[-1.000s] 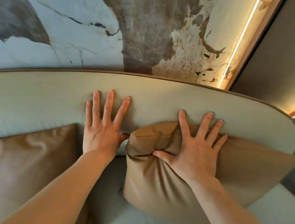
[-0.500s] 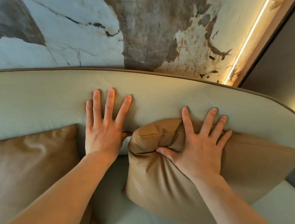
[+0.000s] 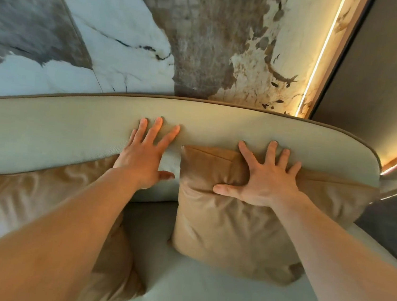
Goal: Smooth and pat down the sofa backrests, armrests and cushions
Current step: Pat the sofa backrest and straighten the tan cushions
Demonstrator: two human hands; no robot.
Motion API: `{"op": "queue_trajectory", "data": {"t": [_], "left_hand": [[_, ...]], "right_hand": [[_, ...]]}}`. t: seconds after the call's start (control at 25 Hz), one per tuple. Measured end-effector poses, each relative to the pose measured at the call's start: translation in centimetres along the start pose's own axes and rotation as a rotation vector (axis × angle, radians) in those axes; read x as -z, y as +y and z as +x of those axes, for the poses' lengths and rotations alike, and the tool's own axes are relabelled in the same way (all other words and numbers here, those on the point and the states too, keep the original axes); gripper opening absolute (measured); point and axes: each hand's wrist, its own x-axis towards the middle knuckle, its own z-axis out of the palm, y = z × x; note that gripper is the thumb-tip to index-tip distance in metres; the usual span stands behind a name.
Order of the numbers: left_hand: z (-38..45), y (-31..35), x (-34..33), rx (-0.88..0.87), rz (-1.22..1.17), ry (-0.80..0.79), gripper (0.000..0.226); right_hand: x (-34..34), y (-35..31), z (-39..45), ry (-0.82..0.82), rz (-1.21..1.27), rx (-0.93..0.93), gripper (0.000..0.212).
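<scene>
The pale grey-green sofa backrest (image 3: 46,133) curves across the middle of the head view, edged with brown piping. My left hand (image 3: 146,155) lies flat on it, fingers spread. A tan cushion (image 3: 233,228) leans against the backrest to the right. My right hand (image 3: 263,177) presses flat on the cushion's top, fingers spread and reaching onto the backrest, thumb dented into the fabric. A second tan cushion (image 3: 26,195) lies at the left, partly hidden under my left forearm. The sofa seat (image 3: 188,295) shows between the two cushions.
A marble-patterned wall (image 3: 132,31) rises right behind the backrest. A lit LED strip (image 3: 319,57) runs down its right edge beside a dark grey panel (image 3: 387,72). The sofa's rounded right end (image 3: 374,158) borders dark floor.
The view has shifted a little. My left hand has turned so its fingers point up and to the right. My right hand stays pressed on the cushion's top.
</scene>
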Motion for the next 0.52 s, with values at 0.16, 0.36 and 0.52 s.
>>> {"op": "queue_trajectory", "data": {"t": [0.16,0.36,0.52], "left_hand": [[-4.9,0.5,3.7,0.07,0.052,-0.094,0.087],[-12.0,1.7,8.5,0.138,-0.02,0.022,0.095],[-18.6,2.0,11.7,0.145,-0.046,0.033,0.097]], "right_hand": [[2.2,-0.3,-5.0,-0.023,0.027,0.033,0.12],[5.2,-2.5,-11.7,0.13,0.028,0.066,0.117],[7.0,-4.9,-18.3,0.093,0.139,0.074,0.125]]}}
